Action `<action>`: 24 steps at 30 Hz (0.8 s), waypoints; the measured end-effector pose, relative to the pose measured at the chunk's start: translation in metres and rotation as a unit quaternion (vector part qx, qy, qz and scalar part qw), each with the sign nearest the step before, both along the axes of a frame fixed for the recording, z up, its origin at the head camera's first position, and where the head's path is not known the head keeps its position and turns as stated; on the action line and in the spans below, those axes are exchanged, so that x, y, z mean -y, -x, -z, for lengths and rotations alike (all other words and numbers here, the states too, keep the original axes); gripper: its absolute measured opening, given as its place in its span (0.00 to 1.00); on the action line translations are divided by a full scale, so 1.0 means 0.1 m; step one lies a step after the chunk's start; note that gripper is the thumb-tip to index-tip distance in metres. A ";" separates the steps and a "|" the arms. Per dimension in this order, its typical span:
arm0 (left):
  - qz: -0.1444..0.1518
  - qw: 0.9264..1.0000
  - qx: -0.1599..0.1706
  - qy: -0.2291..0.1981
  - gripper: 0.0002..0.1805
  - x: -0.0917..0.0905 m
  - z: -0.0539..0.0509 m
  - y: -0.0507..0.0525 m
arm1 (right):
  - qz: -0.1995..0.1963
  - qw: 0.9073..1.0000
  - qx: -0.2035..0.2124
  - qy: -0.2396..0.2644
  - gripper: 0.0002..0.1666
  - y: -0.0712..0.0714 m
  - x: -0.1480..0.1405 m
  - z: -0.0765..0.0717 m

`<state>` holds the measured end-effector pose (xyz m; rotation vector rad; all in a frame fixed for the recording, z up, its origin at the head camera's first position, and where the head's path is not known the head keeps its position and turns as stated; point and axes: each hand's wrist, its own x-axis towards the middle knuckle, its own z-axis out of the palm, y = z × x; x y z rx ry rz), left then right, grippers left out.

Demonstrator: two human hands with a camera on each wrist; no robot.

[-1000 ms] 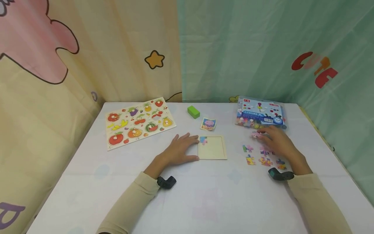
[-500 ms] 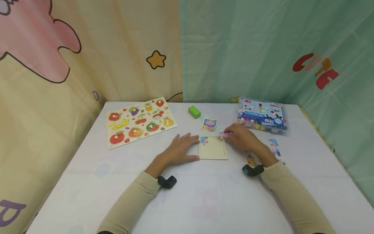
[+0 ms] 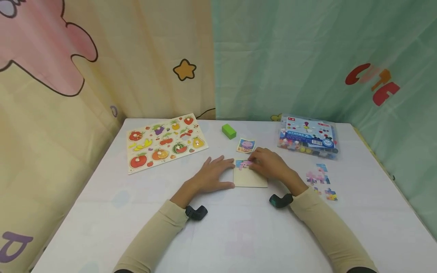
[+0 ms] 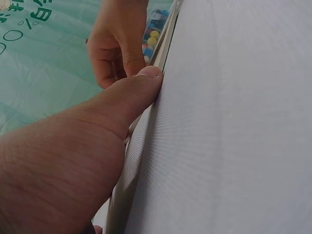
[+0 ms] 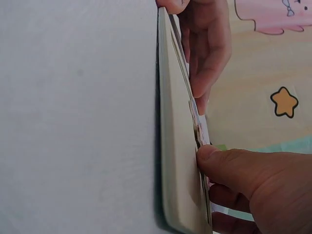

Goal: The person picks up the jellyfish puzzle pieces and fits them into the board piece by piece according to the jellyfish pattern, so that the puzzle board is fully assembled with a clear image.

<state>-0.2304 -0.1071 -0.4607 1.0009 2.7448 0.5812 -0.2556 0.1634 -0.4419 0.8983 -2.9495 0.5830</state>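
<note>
A square wooden puzzle tray point(image 3: 249, 181) lies flat on the white table. My left hand point(image 3: 211, 176) rests against its left side, fingers spread and fairly straight, the thumb near the lower corner. In its upper left corner sits a blue and pink jigsaw piece point(image 3: 238, 163). Right beside that piece, along the top edge, my right hand point(image 3: 268, 164) pinches a pink jigsaw piece point(image 3: 245, 164) between thumb and fingers, partly covering it. The right wrist view has the right thumb point(image 5: 209, 155) down at the tray's inner surface. Whether the two pieces interlock, I cannot tell.
Several loose jigsaw pieces point(image 3: 321, 177) lie to the right, some partly behind the right forearm. Behind the tray are a small picture card point(image 3: 246, 145) and a green block point(image 3: 229, 131). A fruit peg board point(image 3: 167, 143) lies back left, a clear plastic box point(image 3: 308, 136) back right.
My right hand has carried the pink piece from beside the loose pieces leftward to the tray, and now has it at the top edge next to the corner piece. The left hand stays put.
</note>
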 end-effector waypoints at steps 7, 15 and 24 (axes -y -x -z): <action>-0.002 1.000 -0.001 -0.004 0.39 0.00 0.00 0.01 | 0.000 1.000 0.018 0.016 0.13 0.01 0.01 -0.01; -0.003 1.000 0.001 -0.005 0.39 0.00 0.00 0.00 | 0.003 0.999 0.030 0.030 0.14 0.01 0.00 0.01; -0.002 1.000 0.007 -0.009 0.38 -0.01 -0.01 -0.01 | 0.010 0.999 0.030 0.029 0.15 -0.01 -0.01 0.03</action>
